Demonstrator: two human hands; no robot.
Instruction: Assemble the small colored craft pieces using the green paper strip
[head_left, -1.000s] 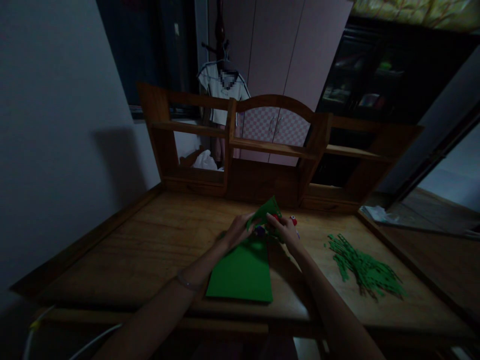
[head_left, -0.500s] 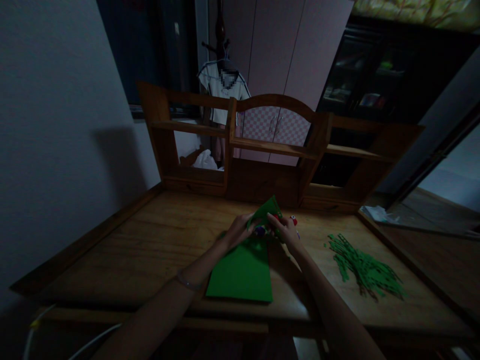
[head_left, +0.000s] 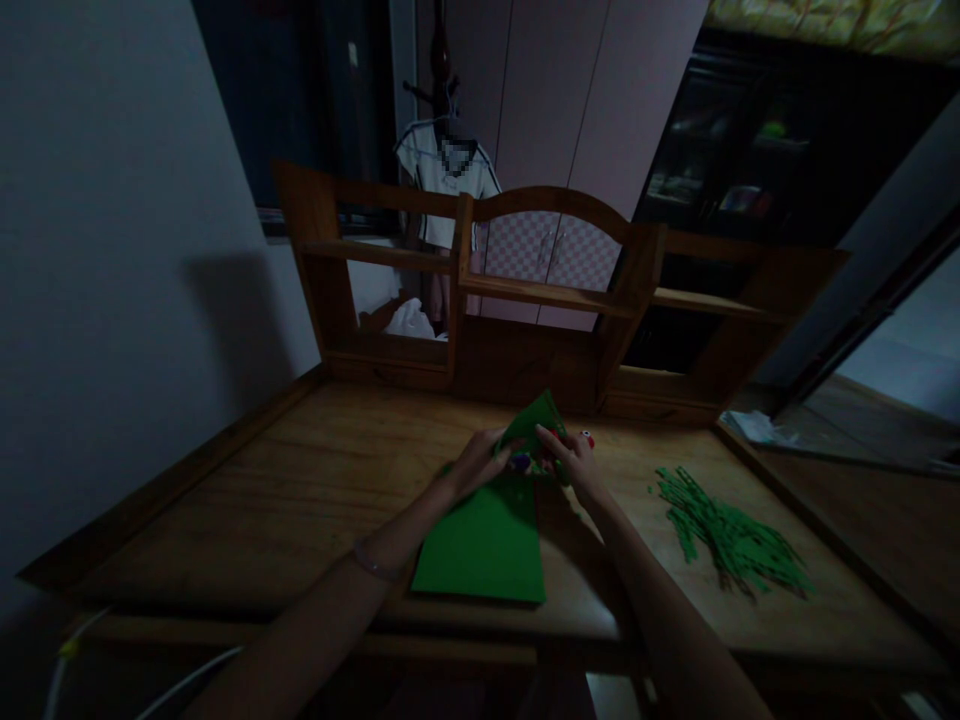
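Observation:
A green sheet is held up above the desk between my two hands. My left hand grips its lower left side. At its right edge, the fingers of my right hand are closed on a strip along the sheet's border. Beneath the hands lies a stack of green sheets, flat on the desk. Small red and purple items are partly hidden between and behind my hands; a red one with a white eye-like spot shows just beyond my right hand.
A pile of green perforated strips lies on the right of the wooden desk. Along the desk's back stands a wooden shelf unit. A white cable hangs at the lower left.
My right hand has shifted very slightly at the sheet's right edge, and a green strip there now hangs lower beside it. My left hand has hardly moved.

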